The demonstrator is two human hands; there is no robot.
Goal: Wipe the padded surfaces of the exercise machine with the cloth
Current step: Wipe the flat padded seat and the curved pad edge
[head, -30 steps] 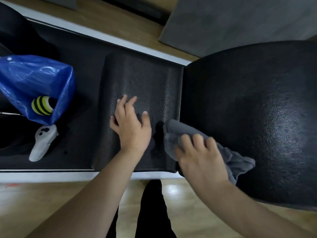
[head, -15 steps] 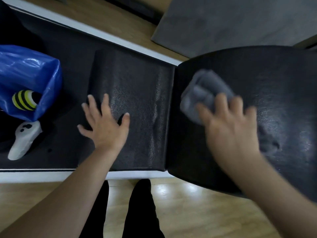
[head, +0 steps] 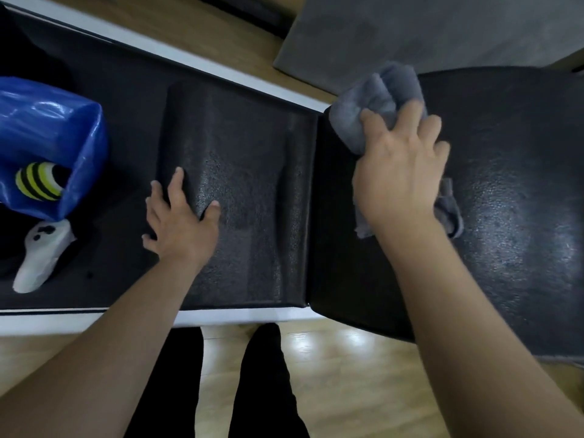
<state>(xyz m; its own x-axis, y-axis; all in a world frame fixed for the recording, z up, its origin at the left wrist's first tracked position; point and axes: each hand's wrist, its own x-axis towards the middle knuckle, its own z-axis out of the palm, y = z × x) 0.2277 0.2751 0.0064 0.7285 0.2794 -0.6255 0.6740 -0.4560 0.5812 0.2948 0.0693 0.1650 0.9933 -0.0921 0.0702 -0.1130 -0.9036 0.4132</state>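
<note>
A grey cloth (head: 376, 99) lies bunched on the far left corner of the large black padded seat (head: 512, 200). My right hand (head: 401, 172) presses down on the cloth with spread fingers, and a tail of cloth sticks out behind the wrist. To the left sits a smaller black textured pad (head: 249, 197). Flat on that pad's left edge rests my left hand (head: 180, 219), fingers spread and holding nothing.
A blue plastic bag (head: 47, 134) holding a yellow-and-black striped ball (head: 38, 181) lies at the left on the black machine bed. A white controller-like object (head: 39, 257) lies below it. White frame rails (head: 221, 314) border the bed. Wooden floor and my dark trouser legs (head: 262, 384) are below.
My right hand carried the cloth from the near gap between the pads up across the large seat to its far left corner. My left hand slid left along the small pad.
</note>
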